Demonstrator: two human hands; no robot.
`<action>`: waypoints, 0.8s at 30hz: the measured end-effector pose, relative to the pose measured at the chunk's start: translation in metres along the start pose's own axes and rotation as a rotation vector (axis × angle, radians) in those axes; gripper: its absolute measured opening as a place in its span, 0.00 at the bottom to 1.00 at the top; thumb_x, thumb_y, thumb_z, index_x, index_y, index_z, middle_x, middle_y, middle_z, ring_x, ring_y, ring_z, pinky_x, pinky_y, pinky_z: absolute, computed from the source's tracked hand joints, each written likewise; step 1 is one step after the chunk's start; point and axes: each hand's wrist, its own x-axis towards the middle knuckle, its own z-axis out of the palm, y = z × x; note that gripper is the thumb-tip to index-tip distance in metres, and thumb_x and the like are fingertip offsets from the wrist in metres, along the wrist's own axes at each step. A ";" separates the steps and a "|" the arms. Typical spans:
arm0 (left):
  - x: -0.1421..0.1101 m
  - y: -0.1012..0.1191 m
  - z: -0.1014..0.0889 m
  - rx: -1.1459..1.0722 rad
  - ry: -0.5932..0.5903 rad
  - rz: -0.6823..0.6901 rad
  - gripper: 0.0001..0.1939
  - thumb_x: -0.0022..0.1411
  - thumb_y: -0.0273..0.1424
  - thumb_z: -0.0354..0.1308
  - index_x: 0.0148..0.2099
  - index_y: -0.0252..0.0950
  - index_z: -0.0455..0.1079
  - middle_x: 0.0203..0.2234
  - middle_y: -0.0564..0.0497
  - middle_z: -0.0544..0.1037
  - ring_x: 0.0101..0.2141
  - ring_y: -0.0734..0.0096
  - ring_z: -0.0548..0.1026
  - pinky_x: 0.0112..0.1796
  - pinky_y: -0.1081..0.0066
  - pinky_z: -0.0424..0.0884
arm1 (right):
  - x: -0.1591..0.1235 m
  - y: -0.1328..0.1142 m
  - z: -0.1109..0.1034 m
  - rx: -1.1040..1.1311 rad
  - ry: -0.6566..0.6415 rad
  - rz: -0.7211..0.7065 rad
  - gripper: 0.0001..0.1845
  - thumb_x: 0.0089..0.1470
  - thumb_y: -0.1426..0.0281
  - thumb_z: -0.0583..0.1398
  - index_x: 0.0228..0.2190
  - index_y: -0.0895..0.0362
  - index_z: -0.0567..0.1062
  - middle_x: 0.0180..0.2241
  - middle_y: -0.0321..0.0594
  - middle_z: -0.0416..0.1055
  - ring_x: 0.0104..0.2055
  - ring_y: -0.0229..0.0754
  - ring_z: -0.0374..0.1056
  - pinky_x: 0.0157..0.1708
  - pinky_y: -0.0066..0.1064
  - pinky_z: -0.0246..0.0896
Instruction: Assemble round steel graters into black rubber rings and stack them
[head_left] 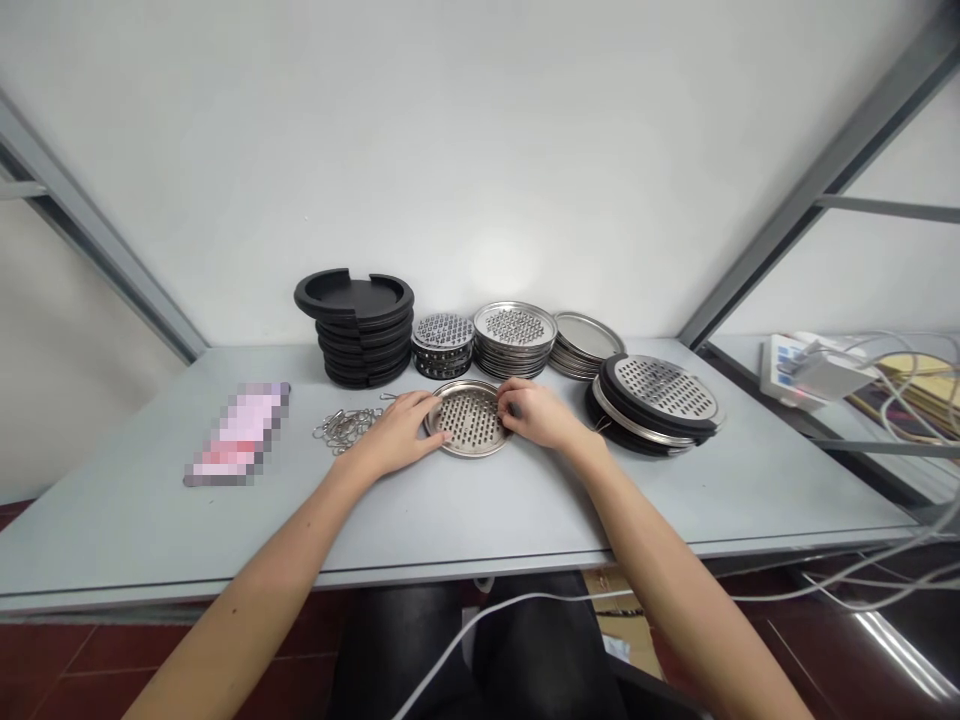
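From my remote seat, the view centres on a perforated steel disc (466, 418) lying flat at the near middle of a pale grey table (480, 520). My left hand (397, 432) lies relaxed, its fingertips against the disc's left rim, while my right hand (531, 414) curls over the right rim. The fingers may be pinching something small there, but I can't tell from this view. Bracketing the disc like this probably keeps it from sliding.

A loose pile of wire clips (345, 428) sits just left of the left hand, likely within easy reach. Along the far edge run a stack of black rings (360, 350), two stacks of perforated discs (442, 345) (514, 338) and plain steel dishes (583, 345) — apparently sorted by type. A ringed stack (656, 400) sits right; a pixelated pink object (236, 435) lies left.

Beyond the table stands a white wall (480, 150); below it — red floor tiles (97, 650).
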 end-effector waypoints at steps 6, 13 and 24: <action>0.000 0.000 0.000 0.001 -0.001 -0.006 0.25 0.62 0.42 0.57 0.59 0.37 0.65 0.55 0.43 0.68 0.55 0.54 0.66 0.56 0.57 0.62 | -0.001 0.002 -0.001 0.081 0.046 0.007 0.05 0.50 0.75 0.59 0.29 0.57 0.76 0.42 0.44 0.72 0.43 0.44 0.70 0.47 0.35 0.64; -0.001 0.000 0.000 0.002 0.006 -0.002 0.25 0.62 0.43 0.57 0.59 0.37 0.65 0.55 0.43 0.68 0.55 0.54 0.66 0.57 0.57 0.62 | -0.001 0.005 0.000 0.110 0.111 0.005 0.13 0.56 0.72 0.56 0.42 0.59 0.75 0.44 0.48 0.72 0.44 0.46 0.70 0.47 0.37 0.66; -0.001 -0.003 0.001 0.011 -0.003 0.000 0.22 0.63 0.44 0.56 0.55 0.39 0.71 0.55 0.43 0.67 0.56 0.53 0.66 0.57 0.55 0.61 | 0.000 0.004 0.004 0.112 0.048 -0.021 0.12 0.54 0.75 0.56 0.38 0.60 0.77 0.46 0.50 0.71 0.49 0.47 0.69 0.53 0.40 0.63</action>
